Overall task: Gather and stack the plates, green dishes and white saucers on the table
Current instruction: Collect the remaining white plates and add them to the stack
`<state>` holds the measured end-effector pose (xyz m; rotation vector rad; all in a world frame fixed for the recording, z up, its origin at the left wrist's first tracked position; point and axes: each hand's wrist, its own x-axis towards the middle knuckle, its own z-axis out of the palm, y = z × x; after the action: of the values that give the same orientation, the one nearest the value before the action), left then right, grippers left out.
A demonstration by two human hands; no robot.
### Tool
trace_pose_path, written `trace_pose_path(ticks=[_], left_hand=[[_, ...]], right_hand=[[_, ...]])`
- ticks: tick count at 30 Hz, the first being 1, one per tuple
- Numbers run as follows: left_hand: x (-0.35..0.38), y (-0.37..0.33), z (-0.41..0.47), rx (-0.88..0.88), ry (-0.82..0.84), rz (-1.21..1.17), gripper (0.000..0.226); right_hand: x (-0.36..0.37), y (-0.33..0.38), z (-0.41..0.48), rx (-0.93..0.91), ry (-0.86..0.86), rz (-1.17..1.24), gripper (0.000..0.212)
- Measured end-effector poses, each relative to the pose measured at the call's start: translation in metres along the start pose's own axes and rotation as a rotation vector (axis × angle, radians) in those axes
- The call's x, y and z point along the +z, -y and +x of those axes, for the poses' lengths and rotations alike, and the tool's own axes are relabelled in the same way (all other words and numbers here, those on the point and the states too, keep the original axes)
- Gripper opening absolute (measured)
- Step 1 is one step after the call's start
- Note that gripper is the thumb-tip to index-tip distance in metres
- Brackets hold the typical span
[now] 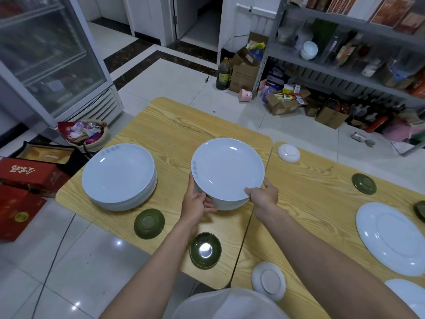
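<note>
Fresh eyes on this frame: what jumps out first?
The left hand and right hand grip a short stack of white plates at the middle of the wooden table. Left of it stands a taller plate stack. Near the front edge lie a face-down green dish and an upright green dish; a large white plate lies face down at right.

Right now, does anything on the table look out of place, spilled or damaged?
Nothing looks spilled or broken. Several pieces lie upside down, foot rings showing: a green dish, a white saucer and the large plate at the right.
</note>
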<state>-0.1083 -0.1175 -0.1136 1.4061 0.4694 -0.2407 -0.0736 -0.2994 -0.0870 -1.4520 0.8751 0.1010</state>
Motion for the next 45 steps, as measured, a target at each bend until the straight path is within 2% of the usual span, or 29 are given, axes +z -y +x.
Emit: trace_pose_path(ticks=[4,9,13,15,17,19,20,24,27,32,45], left_hand=[[-0.002,-0.002,-0.001,-0.009,0.000,0.010,0.076],[-0.004,-0.007,-0.005,0.034,-0.072,0.073,0.072],[0.000,-0.014,-0.011,0.216,-0.257,0.399,0.026],[0.005,-0.018,-0.017,0.309,-0.286,0.624,0.027],[0.012,-0.024,-0.021,0.453,-0.215,0.819,0.031],[0.023,-0.030,-0.023,0.577,-0.048,1.011,0.037],[0.029,-0.032,-0.024,0.607,0.044,1.103,0.041],[0.067,-0.028,-0.040,0.641,0.293,1.405,0.058],[0.102,-0.024,-0.056,0.731,0.364,1.552,0.063],[0.165,-0.017,-0.092,0.872,0.400,1.595,0.067],[0.340,0.039,-0.243,0.956,0.396,1.544,0.068]], right_hand=[[0.000,0.002,-0.001,0.001,0.019,-0.007,0.079],[-0.011,0.005,-0.011,0.003,0.164,-0.027,0.072],[-0.023,0.005,-0.015,0.010,0.211,-0.060,0.067],[-0.030,0.002,-0.017,0.010,0.213,-0.085,0.071],[-0.040,0.002,-0.022,-0.031,0.234,-0.141,0.074],[-0.053,0.004,-0.030,-0.128,0.268,-0.296,0.074],[-0.062,0.005,-0.034,-0.209,0.272,-0.448,0.075],[-0.111,-0.002,-0.047,-0.587,0.102,-1.351,0.075],[-0.154,-0.003,-0.054,-0.583,-0.025,-1.601,0.076],[-0.234,0.001,-0.069,-0.503,-0.120,-1.685,0.081],[-0.453,-0.014,-0.115,-0.470,-0.279,-1.676,0.078]])
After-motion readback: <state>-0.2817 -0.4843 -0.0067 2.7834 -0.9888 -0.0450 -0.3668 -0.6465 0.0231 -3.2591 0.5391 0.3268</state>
